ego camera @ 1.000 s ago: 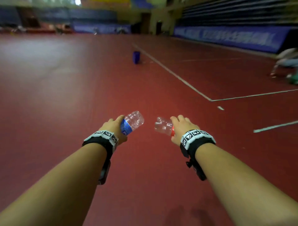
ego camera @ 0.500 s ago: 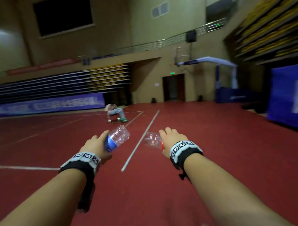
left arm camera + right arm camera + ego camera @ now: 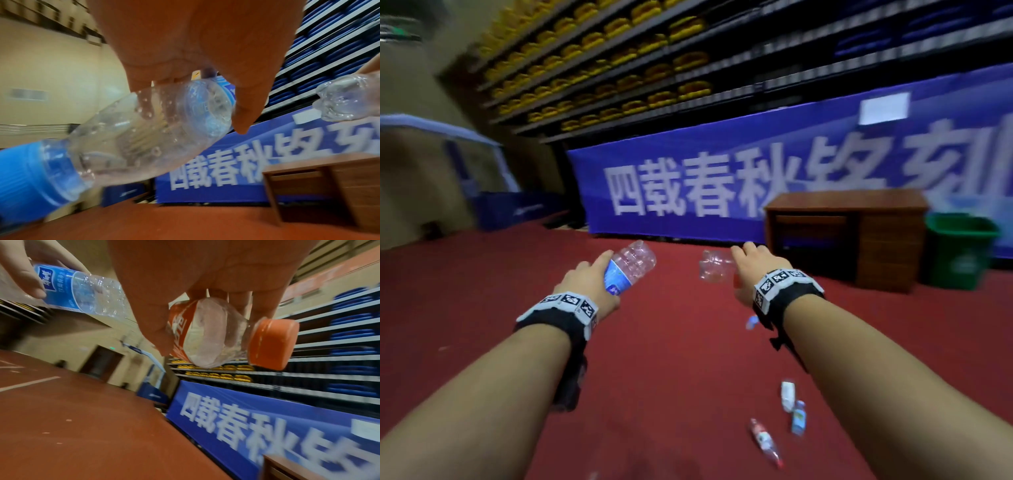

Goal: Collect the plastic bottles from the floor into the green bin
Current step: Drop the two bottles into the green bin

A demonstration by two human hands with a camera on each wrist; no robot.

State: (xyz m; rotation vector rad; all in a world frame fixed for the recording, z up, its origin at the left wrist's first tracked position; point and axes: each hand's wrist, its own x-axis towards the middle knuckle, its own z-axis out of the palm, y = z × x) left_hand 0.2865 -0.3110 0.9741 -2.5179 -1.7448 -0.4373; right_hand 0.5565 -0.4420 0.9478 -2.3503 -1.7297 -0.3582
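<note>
My left hand [image 3: 592, 281] grips a clear bottle with a blue label [image 3: 630, 265] and blue cap [image 3: 30, 177], its base pointing forward. My right hand [image 3: 753, 270] grips a clear bottle with a red label [image 3: 715, 265] and an orange cap [image 3: 271, 344]. Both are held out at about waist height over the red floor. The green bin [image 3: 959, 250] stands at the far right beside a desk, well ahead of my right hand. Three more bottles lie on the floor below my right forearm: a white one [image 3: 787, 395], a small blue-labelled one [image 3: 799, 418] and a red-labelled one [image 3: 765, 442].
A brown wooden desk [image 3: 859, 236] stands left of the bin against a blue banner [image 3: 688, 181]. Tiers of yellow and blue seats rise behind it. Another small bottle [image 3: 751, 322] shows on the floor just under my right wrist. Open red floor stretches to the left.
The view has swung round from the open court to the banner, desk and green bin. Both hands still hold their bottles in the same way. Bottles on the floor have come into view.
</note>
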